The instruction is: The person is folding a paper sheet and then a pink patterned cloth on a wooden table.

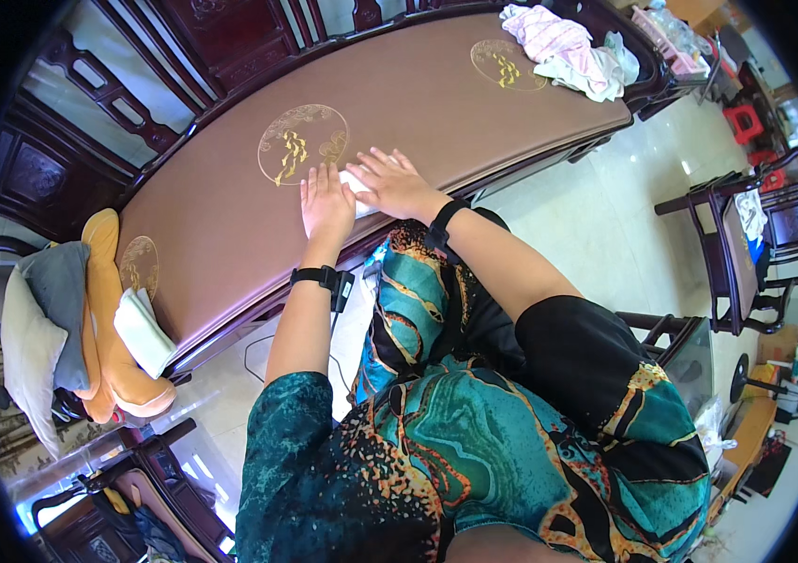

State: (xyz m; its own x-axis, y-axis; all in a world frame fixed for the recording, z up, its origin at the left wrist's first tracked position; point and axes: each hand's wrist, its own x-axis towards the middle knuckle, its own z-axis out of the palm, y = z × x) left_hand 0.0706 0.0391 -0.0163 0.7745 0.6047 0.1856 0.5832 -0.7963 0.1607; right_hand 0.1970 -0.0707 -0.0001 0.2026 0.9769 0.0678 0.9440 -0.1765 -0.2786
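A small white folded item [356, 191], likely cloth, lies near the front edge of the brown bench cushion [413, 98]. My left hand [327, 204] rests flat, palm down, along its left side, with the fingers pointing away from me. From the right, my right hand [399, 188] lies over part of the item, its fingers spread. The two thumbs come close together above the white item, and much of it is hidden under the hands. Neither hand grasps anything. A black band sits on each wrist. Just beyond the fingertips is a gold round emblem [304, 144] on the cushion.
Crumpled pink and white cloths [568, 49] lie at the cushion's far right end. At the left end are a folded white cloth [143, 331], an orange plush toy [107, 338] and pillows [43, 331]. A carved dark wooden backrest [230, 49] runs behind; a wooden chair [736, 253] stands right.
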